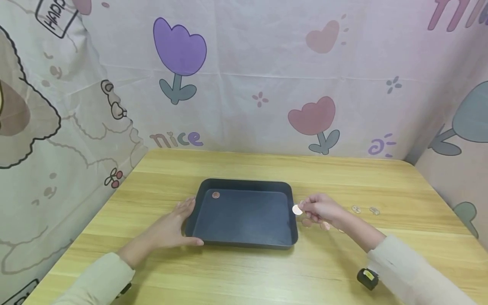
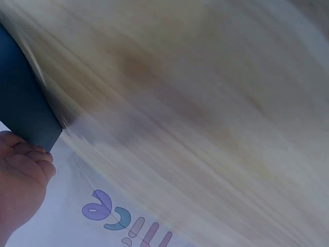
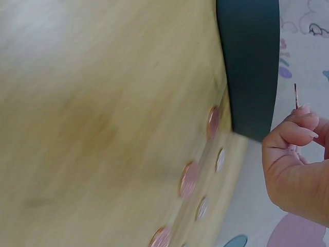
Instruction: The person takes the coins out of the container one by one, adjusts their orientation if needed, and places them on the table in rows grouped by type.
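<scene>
A dark rectangular baking tray (image 1: 240, 245) lies on the wooden table, with one copper-coloured coin (image 1: 216, 195) in its far left part. My left hand (image 1: 173, 224) holds the tray's left side, thumb at the near left corner and fingers along the left wall. Between thumb and fingertips, my right hand (image 1: 322, 208) pinches a coin (image 1: 297, 209), bright with glare, at the tray's right rim. In the right wrist view this coin (image 3: 296, 95) appears edge-on, above the level of the rim. Below the right hand, copper-coloured coins (image 1: 306, 222) lie on the table.
Two silvery coins (image 1: 356, 209) lie farther right, beyond the right forearm. Near the right sleeve is a small black object (image 1: 367, 278) with a yellow label. A printed cloth (image 1: 236, 114) hangs behind the table (image 1: 236, 279) and along its sides.
</scene>
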`<state>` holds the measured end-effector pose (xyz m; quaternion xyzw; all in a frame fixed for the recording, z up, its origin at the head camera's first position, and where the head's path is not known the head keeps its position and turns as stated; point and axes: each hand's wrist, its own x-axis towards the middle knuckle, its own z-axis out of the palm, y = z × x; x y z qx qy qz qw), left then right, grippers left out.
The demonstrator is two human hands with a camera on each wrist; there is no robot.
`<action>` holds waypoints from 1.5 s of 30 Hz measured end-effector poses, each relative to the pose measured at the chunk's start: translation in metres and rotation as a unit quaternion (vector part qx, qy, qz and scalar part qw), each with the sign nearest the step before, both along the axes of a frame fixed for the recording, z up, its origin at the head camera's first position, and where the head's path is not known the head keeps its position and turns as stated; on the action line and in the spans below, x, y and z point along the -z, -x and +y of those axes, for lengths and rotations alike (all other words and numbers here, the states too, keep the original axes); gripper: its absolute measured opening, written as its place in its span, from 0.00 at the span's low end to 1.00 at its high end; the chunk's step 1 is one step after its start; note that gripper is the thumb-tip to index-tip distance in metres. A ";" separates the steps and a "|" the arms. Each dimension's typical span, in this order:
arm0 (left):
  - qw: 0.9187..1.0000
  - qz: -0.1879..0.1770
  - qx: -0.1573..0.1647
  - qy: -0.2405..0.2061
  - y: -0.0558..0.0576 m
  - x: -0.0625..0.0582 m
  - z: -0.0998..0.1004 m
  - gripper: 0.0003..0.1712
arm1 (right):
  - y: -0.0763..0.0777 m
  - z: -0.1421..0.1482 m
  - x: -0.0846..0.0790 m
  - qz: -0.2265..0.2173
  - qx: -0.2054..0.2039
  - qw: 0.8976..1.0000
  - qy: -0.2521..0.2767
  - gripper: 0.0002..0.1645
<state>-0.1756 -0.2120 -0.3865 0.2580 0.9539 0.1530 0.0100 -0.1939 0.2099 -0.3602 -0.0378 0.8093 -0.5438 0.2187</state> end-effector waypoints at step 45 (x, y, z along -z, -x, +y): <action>1.000 -0.003 0.000 0.004 0.000 -0.002 0.001 0.68 | -0.048 0.148 0.034 -0.015 0.081 0.989 -0.122 0.23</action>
